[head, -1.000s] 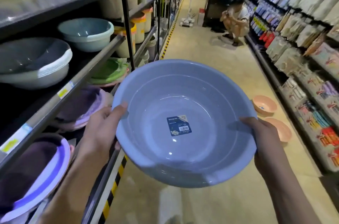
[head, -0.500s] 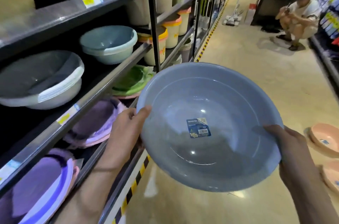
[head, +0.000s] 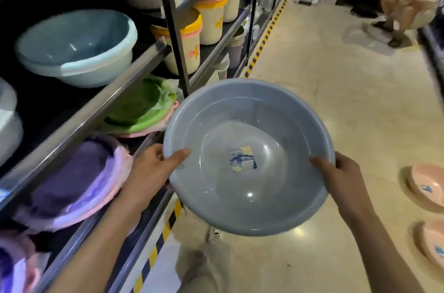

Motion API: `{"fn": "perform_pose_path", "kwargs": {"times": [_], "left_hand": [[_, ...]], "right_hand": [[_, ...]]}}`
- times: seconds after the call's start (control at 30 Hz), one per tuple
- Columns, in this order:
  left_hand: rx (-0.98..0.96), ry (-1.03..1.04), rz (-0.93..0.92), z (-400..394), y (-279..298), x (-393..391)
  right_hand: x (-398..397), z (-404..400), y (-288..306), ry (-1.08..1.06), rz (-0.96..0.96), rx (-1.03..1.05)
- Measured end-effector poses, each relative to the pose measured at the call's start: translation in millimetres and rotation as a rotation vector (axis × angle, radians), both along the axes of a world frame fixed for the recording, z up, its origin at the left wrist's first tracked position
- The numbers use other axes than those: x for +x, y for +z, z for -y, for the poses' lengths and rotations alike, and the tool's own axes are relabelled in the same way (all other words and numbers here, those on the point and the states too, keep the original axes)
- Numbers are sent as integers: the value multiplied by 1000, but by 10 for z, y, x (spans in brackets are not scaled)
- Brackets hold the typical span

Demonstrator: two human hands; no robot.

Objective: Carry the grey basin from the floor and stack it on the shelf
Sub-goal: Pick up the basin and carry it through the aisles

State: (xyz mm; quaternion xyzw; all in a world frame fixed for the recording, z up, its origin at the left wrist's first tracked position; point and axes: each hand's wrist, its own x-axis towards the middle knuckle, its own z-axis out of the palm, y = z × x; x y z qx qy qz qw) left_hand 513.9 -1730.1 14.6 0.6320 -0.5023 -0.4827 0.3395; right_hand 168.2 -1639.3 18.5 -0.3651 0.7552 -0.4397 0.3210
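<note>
I hold the grey basin [head: 242, 124] in the air over the aisle, its mouth turned up toward me and a small label stuck in its bottom. My left hand [head: 153, 170] grips its left rim, thumb inside the bowl. My right hand [head: 341, 177] grips the right rim the same way. The basin hangs just right of the shelf [head: 96, 110], level with the lower tiers, and its left edge overlaps the shelf front beside the green basins [head: 141, 107].
The shelf carries a pale blue basin [head: 74, 47], purple and pink basins [head: 77, 179], and cream buckets [head: 185, 50] with yellow and pink rims. Two peach basins [head: 427, 187] lie on the floor at right. A person [head: 406, 2] crouches far down the aisle.
The view has swung left and down toward the shelf. The basin has dropped lower and sits closer to the shelf front, still held by both hands.
</note>
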Motion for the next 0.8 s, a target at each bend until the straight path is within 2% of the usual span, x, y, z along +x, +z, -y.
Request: {"fn": "perform_pose_path", "kwargs": {"times": [0.27, 0.43, 0.6, 0.8], "left_hand": [[115, -99, 190, 1374, -912, -436], [156, -122, 298, 1925, -1553, -743], [289, -98, 211, 2105, -2605, -978], [378, -6, 208, 2171, -4049, -1109]], "right_hand": [[-419, 1279, -868, 64, -158, 200], [-721, 1846, -1550, 114, -203, 282], [-1012, 2287, -2543, 196, -246, 316], [-1232, 2632, -3896, 271, -246, 393]]}}
